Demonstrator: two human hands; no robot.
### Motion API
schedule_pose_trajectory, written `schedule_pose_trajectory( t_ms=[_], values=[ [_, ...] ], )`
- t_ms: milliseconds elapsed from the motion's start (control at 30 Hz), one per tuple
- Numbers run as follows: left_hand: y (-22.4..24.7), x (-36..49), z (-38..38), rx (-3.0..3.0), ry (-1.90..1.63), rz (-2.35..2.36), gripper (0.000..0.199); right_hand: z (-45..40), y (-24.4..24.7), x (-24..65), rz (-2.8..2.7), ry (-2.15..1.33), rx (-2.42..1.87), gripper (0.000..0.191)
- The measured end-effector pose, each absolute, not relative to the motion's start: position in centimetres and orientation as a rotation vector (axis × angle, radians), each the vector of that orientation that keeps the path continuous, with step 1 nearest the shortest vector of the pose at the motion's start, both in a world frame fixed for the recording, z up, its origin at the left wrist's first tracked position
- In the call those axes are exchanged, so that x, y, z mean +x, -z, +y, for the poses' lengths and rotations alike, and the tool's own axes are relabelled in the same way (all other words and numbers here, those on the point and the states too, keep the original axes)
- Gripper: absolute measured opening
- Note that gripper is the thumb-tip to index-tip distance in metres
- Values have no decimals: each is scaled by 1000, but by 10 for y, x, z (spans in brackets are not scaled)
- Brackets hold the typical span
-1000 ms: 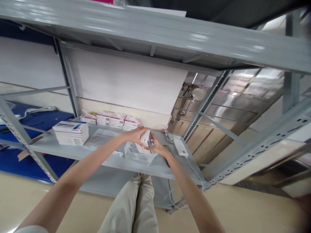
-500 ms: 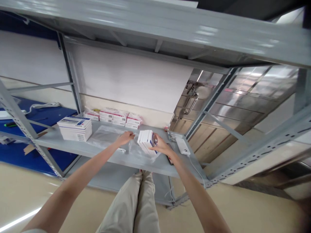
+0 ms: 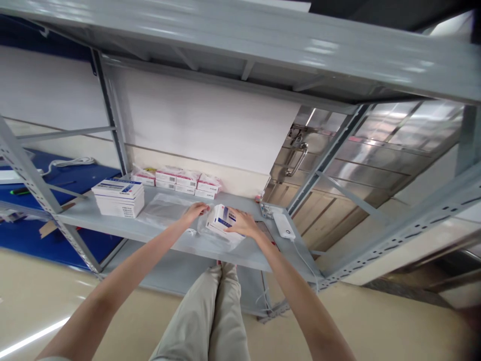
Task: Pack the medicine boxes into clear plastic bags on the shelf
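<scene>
My right hand (image 3: 242,223) is wrapped round a small stack of white boxes (image 3: 222,218) with blue print, tilted over the grey shelf. Just left of it, my left hand (image 3: 197,210) pinches the edge of a clear plastic bag (image 3: 205,228); the boxes lie at or in the bag's mouth, though the thin film makes this hard to tell. Another clear bag (image 3: 161,208) lies flat on the shelf to the left. Beyond that stands a taller stack of white and blue boxes (image 3: 119,203).
Pink and white boxes (image 3: 186,181) in plastic line the back of the shelf (image 3: 165,239). To the right are a phone (image 3: 268,234) and a white device (image 3: 283,225) with a cable. Metal uprights (image 3: 108,110) frame the shelf; an upper shelf (image 3: 240,50) hangs above.
My right hand has turned the boxes so their blue printed face shows, and moved them left and down against the bag. My left hand has stayed nearly in place.
</scene>
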State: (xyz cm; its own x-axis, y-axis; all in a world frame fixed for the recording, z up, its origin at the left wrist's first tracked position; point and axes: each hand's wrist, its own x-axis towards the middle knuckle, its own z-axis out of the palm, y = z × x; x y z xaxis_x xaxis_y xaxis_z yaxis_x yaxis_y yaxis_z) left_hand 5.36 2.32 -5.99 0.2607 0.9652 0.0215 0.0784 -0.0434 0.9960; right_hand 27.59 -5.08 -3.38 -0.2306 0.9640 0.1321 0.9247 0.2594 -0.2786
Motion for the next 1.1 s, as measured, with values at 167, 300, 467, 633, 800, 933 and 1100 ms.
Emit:
schedule_pose_trajectory(
  t_ms=[167,300,467,633,800,933,1100],
  values=[
    [59,52,27,1330,-1031,1098,25,-57,35,269,-2300,-151,-1637,89],
    [51,50,23,1337,-1025,1060,33,-65,37,267,-2350,-126,-1569,86],
    [50,48,19,1512,-919,988,45,-65,42,267,-2359,-120,-1564,85],
    [50,42,29,1999,-738,1031,34,-63,42,266,-2370,-108,-1571,84],
    [50,35,38,2158,-522,1119,10,-64,46,268,-2384,-106,-1550,83],
    [53,37,33,2186,-637,1243,13,-65,47,267,-2394,-100,-1532,83],
    [42,46,24,2166,-871,1351,17,-65,43,262,-2395,-154,-1584,82]
  ],
)
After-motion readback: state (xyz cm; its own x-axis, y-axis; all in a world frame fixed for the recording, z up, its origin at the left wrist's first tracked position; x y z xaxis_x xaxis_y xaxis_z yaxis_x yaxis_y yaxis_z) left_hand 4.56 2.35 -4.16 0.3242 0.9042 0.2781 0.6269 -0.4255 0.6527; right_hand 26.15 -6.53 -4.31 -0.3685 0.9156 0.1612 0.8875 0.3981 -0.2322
